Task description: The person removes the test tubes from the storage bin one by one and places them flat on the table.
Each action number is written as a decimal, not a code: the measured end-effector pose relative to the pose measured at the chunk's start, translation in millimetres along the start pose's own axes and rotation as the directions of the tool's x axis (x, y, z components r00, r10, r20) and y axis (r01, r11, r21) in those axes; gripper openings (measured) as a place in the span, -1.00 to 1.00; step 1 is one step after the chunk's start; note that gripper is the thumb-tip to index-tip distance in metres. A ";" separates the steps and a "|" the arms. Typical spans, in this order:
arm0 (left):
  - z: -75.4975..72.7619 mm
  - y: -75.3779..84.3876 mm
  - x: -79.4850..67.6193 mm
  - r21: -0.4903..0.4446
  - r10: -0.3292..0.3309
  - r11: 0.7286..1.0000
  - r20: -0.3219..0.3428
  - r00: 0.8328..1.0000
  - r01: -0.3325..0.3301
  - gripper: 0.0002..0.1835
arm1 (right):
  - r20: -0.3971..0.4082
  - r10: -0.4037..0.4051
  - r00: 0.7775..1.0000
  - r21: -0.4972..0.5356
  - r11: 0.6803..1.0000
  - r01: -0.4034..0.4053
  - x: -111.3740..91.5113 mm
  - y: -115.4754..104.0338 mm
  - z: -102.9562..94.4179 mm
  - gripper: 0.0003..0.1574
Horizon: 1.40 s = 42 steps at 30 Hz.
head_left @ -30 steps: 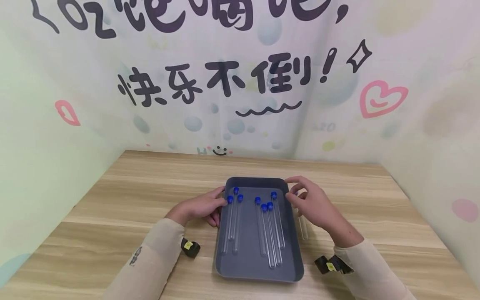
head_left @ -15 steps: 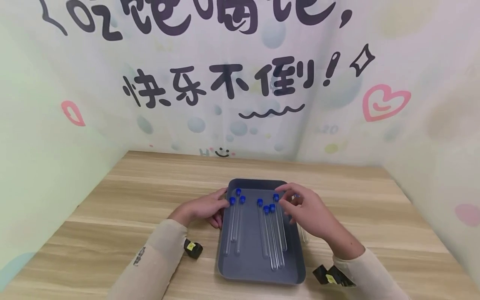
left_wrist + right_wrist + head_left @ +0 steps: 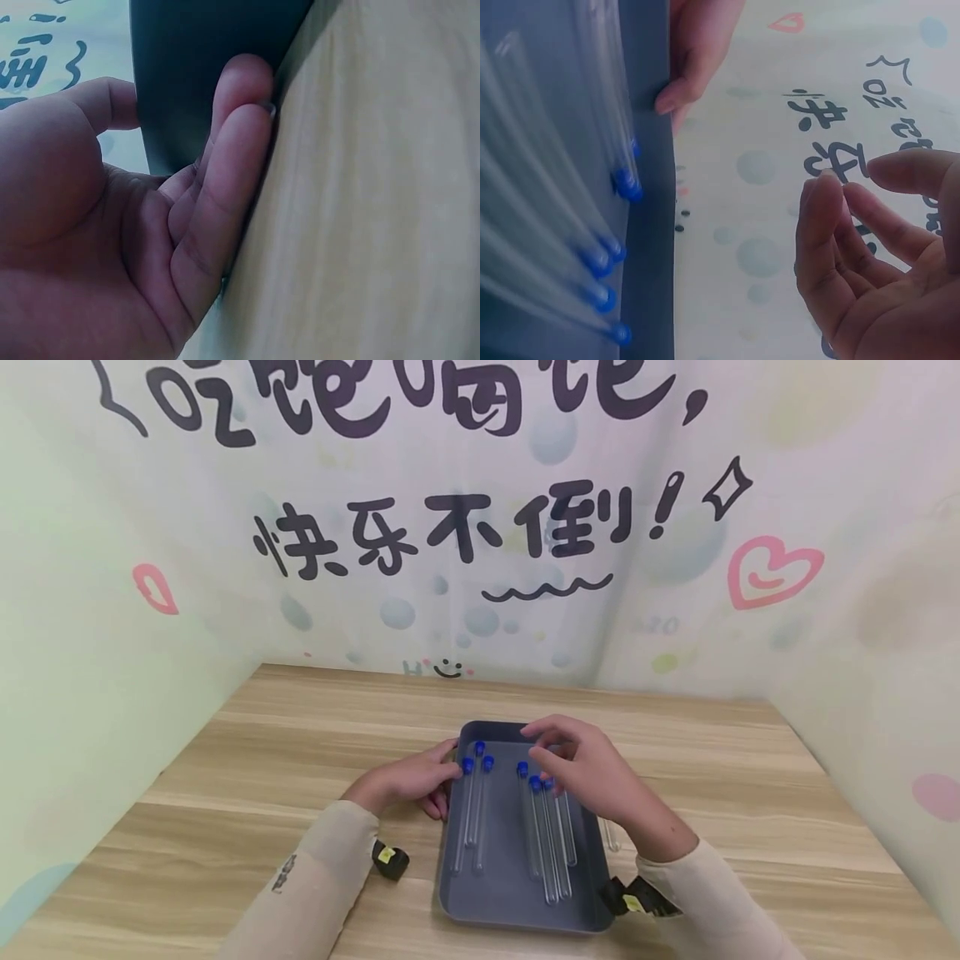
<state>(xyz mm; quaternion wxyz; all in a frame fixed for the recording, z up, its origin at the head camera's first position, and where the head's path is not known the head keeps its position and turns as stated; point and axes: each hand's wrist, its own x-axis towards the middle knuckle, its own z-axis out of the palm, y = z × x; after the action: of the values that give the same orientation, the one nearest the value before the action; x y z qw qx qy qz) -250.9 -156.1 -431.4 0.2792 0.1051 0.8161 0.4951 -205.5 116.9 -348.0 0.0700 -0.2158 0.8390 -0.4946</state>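
The left hand [image 3: 408, 778] pinches the tray [image 3: 480, 897] at its left wall, likely steadying it, while the right hand [image 3: 588, 768] (fingers loosely curved, holding nothing) hovers over capped tubes [image 3: 547, 860].

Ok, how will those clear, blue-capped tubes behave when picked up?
The clear, blue-capped tubes lie straight, so they're probably stiff. Their round sides may let them roll across the dark grey rectangular tray. Being transparent, they could be fragile glass, though plastic is possible.
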 end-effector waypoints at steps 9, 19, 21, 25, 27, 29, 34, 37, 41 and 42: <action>0.3 0.9 0.4 -0.006 -0.002 1.000 0.008 1.000 0.002 -0.21 | -0.004 0.053 0.999 0.056 0.997 -0.052 15.3 -5.4 17.3 -0.66; 0.0 2.8 -0.5 -0.012 0.005 1.000 0.031 0.999 -0.005 -0.37 | 0.017 0.094 0.995 0.141 0.985 -0.095 38.7 3.3 35.3 -0.65; 0.6 3.6 -0.9 -0.005 0.006 1.000 0.037 0.999 -0.006 -0.36 | 0.018 0.112 0.993 0.152 0.982 -0.114 41.9 7.6 38.0 -0.65; -0.1 3.9 -1.1 -0.007 -0.003 1.000 0.035 0.999 0.003 -0.35 | 0.015 0.142 0.990 0.169 0.975 -0.142 47.0 15.7 42.7 -0.63; -1.3 4.2 -1.3 -0.013 -0.006 1.000 0.031 1.000 0.007 -0.36 | 0.012 0.150 0.989 0.176 0.973 -0.150 49.4 18.7 45.1 -0.61; -1.9 4.2 -1.1 -0.016 -0.007 1.000 0.029 1.000 0.007 -0.36 | 0.011 0.161 0.987 0.180 0.971 -0.160 51.1 20.9 47.6 -0.61; -2.8 4.9 -0.7 -0.013 -0.004 1.000 0.030 1.000 0.004 -0.36 | 0.029 0.185 0.982 0.193 0.963 -0.187 54.7 25.8 55.0 -0.60; -2.6 4.3 -0.3 -0.019 -0.002 1.000 0.034 0.999 0.003 -0.36 | 0.040 0.202 0.979 0.202 0.957 -0.206 56.1 29.8 58.5 -0.60; -2.5 3.6 -0.7 -0.028 -0.002 1.000 0.040 0.999 0.003 -0.36 | 0.064 0.225 0.972 0.220 0.947 -0.234 57.7 35.5 60.6 -0.60; -2.5 3.4 -0.9 -0.029 -0.003 1.000 0.040 0.999 0.004 -0.36 | 0.072 0.230 0.970 0.227 0.944 -0.241 58.0 36.8 60.8 -0.59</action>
<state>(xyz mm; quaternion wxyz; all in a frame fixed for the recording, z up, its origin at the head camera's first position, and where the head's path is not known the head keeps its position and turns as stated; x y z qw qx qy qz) -251.9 -156.8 -427.2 0.2979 0.1096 0.8032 0.5041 -248.2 58.6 -404.5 0.1721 -0.1151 0.7929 -0.5731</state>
